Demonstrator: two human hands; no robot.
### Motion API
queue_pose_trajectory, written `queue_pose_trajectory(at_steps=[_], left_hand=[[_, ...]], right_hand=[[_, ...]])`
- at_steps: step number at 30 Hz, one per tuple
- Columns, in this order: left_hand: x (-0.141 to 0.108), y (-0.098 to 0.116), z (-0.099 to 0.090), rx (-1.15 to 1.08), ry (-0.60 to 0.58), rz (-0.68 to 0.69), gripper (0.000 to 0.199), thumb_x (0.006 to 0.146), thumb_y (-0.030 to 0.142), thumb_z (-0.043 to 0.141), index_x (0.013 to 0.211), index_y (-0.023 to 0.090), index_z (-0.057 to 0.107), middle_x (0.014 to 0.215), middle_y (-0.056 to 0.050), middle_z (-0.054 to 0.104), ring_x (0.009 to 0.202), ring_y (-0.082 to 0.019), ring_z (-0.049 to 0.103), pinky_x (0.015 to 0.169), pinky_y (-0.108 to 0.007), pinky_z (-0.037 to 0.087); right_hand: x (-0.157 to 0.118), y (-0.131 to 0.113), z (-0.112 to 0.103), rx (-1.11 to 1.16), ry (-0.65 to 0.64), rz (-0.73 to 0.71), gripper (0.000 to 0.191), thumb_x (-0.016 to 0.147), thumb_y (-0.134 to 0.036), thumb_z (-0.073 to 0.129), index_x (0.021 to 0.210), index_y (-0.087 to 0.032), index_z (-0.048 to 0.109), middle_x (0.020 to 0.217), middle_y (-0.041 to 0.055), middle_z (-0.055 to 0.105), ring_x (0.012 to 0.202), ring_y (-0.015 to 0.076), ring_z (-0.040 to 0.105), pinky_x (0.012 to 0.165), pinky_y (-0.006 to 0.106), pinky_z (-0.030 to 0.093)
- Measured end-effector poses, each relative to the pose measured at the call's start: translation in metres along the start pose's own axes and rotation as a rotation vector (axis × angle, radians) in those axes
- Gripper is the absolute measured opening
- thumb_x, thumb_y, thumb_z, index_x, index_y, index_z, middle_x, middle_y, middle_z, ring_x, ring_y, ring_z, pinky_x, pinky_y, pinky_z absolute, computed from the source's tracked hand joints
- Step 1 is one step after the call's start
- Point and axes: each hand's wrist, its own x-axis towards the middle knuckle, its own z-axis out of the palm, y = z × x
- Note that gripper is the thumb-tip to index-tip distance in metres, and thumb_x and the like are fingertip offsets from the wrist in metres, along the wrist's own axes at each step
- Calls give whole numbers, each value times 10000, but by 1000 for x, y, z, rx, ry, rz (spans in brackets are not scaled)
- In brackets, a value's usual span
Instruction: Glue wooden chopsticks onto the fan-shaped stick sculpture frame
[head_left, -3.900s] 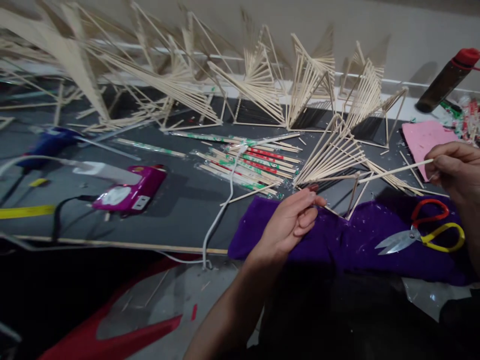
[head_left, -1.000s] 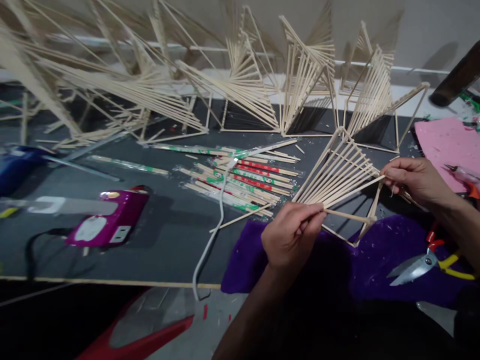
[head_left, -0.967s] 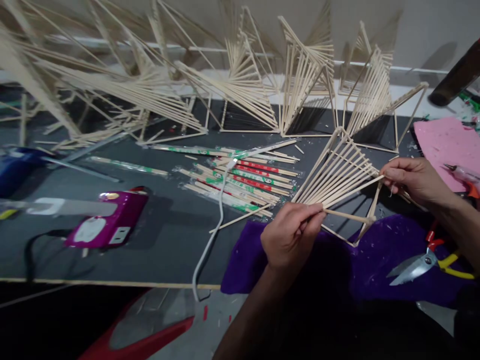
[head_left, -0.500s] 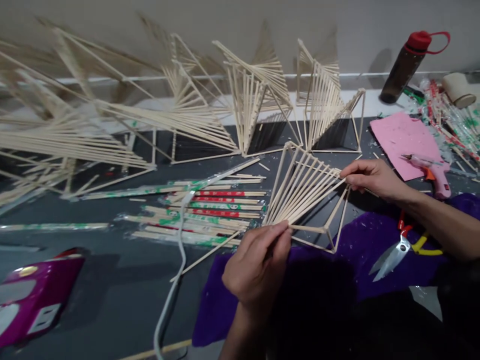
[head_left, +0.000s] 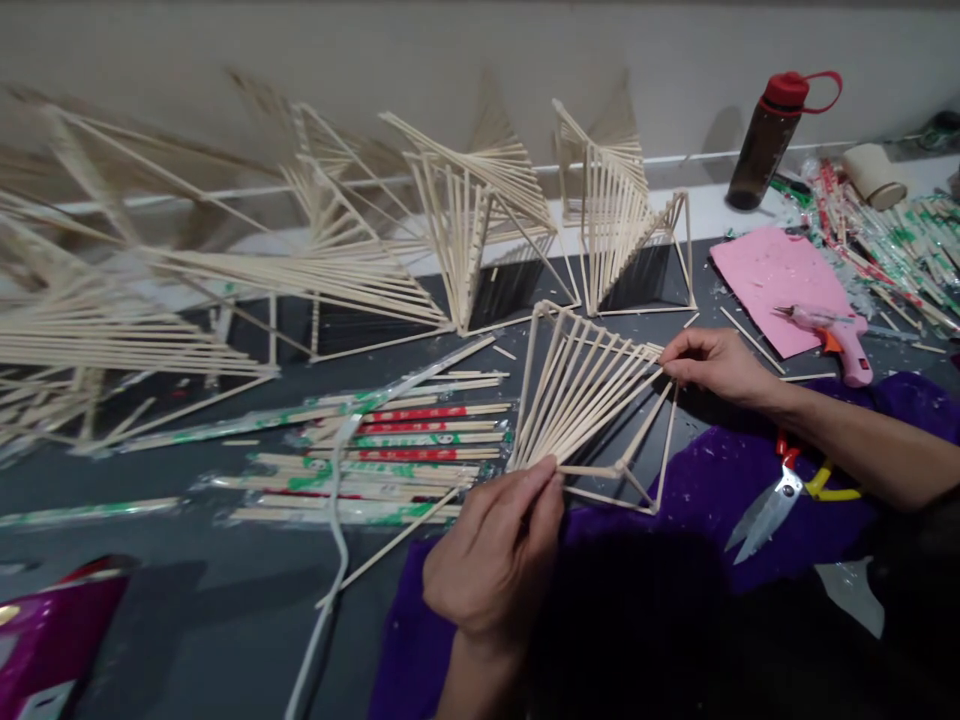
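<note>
A small frame of chopsticks [head_left: 581, 385], its sticks fanned out in a row, stands on the dark table in front of me. My left hand [head_left: 499, 550] is closed at the fan's lower end, thumb and fingers pinched on one end of a wooden chopstick [head_left: 611, 412]. At the upper right corner of the frame, my right hand [head_left: 716, 368] pinches that chopstick's other end. It lies along the front of the fan, beside the other sticks. The fingertips hide both of its ends.
Larger chopstick structures [head_left: 480, 215] line the wall. Wrapped chopsticks [head_left: 420, 440] and a white cable [head_left: 337, 500] lie left. To the right are red-and-yellow-handled shears [head_left: 776, 500] on purple cloth [head_left: 697, 475], a pink glue gun [head_left: 840, 340], pink sheet [head_left: 784, 280] and a bottle [head_left: 761, 150].
My view has shifted, so the scene sits further left and slightly lower. Both hands keep their pinch on the chopstick against the frame.
</note>
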Motion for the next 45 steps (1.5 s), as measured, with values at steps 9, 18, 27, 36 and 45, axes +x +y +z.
queue_pose_trajectory(at_steps=[9, 18, 27, 36, 45], left_hand=[[-1, -2, -3, 11, -16, 40, 251, 831, 102, 700, 1042, 235, 725, 855, -17, 780, 690, -135, 718, 690, -225, 550], [0, -5, -7, 23, -33, 100, 307, 798, 79, 738, 1072, 219, 726, 860, -37, 776, 696, -143, 706, 679, -234, 524], [-2, -12, 0, 63, 3, 83, 261, 762, 105, 783, 999, 208, 744, 802, -31, 776, 656, -154, 698, 598, -243, 503], [-5, -14, 2, 84, 101, 171, 366, 693, 116, 838, 1034, 207, 744, 842, -44, 758, 657, -153, 687, 604, -239, 503], [3, -22, -5, 34, 157, 38, 242, 733, 92, 777, 944, 211, 764, 783, -19, 729, 676, -157, 666, 642, -270, 531]], right_hand=[[-1, 4, 0, 33, 20, -6, 130, 639, -280, 689, 723, -184, 663, 625, -29, 621, 537, 97, 530, 544, 249, 425], [-1, 11, 2, 15, -23, -113, 122, 705, -277, 710, 791, -192, 693, 740, 1, 658, 662, 127, 580, 651, 285, 471], [8, -23, -57, -257, -57, -422, 161, 809, -317, 683, 810, -164, 733, 778, 18, 692, 681, 112, 585, 651, 254, 461], [-12, -47, -128, -600, 74, -141, 132, 774, -265, 707, 789, -144, 758, 588, 4, 616, 526, 88, 499, 507, 252, 358], [-15, -17, -121, -1229, -20, 43, 194, 829, -214, 615, 902, -183, 792, 842, 82, 743, 731, 189, 620, 602, 301, 338]])
